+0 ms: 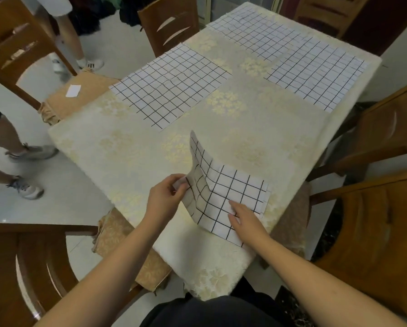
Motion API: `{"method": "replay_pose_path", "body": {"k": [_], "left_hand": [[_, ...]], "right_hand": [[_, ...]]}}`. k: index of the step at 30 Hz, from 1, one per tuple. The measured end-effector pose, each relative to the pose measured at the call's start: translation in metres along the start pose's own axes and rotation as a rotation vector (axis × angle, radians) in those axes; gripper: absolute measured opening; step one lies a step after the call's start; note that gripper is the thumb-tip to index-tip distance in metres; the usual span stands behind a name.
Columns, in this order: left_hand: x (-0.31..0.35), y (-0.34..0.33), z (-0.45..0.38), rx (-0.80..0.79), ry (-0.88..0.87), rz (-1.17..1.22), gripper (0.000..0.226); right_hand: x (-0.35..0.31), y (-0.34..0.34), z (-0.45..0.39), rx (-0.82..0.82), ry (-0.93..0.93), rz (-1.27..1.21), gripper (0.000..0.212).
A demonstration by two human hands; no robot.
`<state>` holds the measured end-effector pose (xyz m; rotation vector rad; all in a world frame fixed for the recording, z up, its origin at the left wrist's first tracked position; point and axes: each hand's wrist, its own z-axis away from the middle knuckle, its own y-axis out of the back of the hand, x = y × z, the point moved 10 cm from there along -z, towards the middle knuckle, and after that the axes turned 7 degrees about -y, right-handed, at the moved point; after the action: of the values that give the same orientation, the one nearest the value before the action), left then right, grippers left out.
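Covering the dining table, a cream tablecloth with pale yellow flowers [127,142] is filling most of my feed, with brown wooden chairs [172,22] standing around it. I am watching a white fabric napkin with a black grid [235,192] lying at the near edge of the table, just in front of the person's body. The left hand [167,197] is pinching the napkin's left edge between thumb and curled fingers and holding it off the table, so a flap is standing up and curving over the flat part. The right hand [247,220] is resting on the napkin's near right part with its fingers straight and flat, pressing the fabric down and gripping nothing.

Further back I am seeing 3 more gridded white cloths lying flat and apart from each other: the left cloth [172,86], the right cloth [315,76] and the far cloth [252,31]. A small white card [73,90] is lying on the orange seat cushion [91,102] of the chair at the left. Legs and sneakers of other people [30,152] are showing on the pale floor at the left.
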<state>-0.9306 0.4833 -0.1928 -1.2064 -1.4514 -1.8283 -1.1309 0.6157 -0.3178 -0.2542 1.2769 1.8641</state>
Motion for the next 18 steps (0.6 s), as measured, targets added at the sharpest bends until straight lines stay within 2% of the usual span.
{"method": "replay_pose_path", "body": {"k": [6, 9, 14, 16, 18], "left_hand": [[0.029, -0.06, 0.026, -0.261, -0.228, -0.172, 0.015], [0.04, -0.1, 0.041, -0.408, -0.37, -0.302, 0.019], [0.04, -0.145, 0.052, -0.538, -0.421, -0.431, 0.025], [0.036, -0.159, 0.055, -0.599, -0.416, -0.437, 0.027], [0.03, -0.17, 0.06, -0.691, -0.395, -0.373, 0.031]], "right_hand": [[-0.008, 0.024, -0.006, 0.063, -0.257, -0.791, 0.044], [-0.012, 0.048, 0.0, 0.099, -0.299, -1.024, 0.049], [0.009, 0.067, 0.008, 0.131, -0.323, -0.942, 0.055], [0.021, 0.072, 0.01, 0.173, -0.325, -0.727, 0.056], [0.032, 0.076, 0.013, 0.227, -0.317, -0.518, 0.044]]}}
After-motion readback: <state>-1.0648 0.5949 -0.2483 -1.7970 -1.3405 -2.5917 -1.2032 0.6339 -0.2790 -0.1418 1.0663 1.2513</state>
